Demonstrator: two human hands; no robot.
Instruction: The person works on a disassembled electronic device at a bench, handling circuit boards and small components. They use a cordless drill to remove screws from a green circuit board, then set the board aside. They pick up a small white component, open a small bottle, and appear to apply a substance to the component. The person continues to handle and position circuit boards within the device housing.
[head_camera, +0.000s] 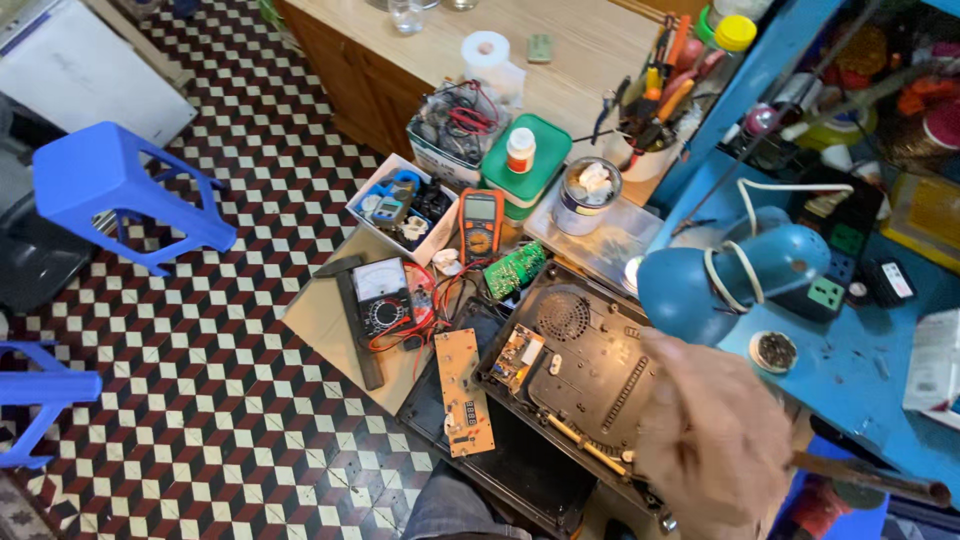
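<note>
Low work board (322, 325) with analog meter (383, 297), opened black appliance (575, 365), tan circuit board (463, 392).

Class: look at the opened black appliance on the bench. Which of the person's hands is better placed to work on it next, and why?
Probably the right hand: though blurred, it hovers over the opened black appliance, beside a rod-like tool. No left hand shows in view.

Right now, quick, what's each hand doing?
Left hand: not in view.
Right hand: blurred, over the opened black appliance; looks closed on a thin rod-like tool, though the blur makes the grip uncertain.
</note>
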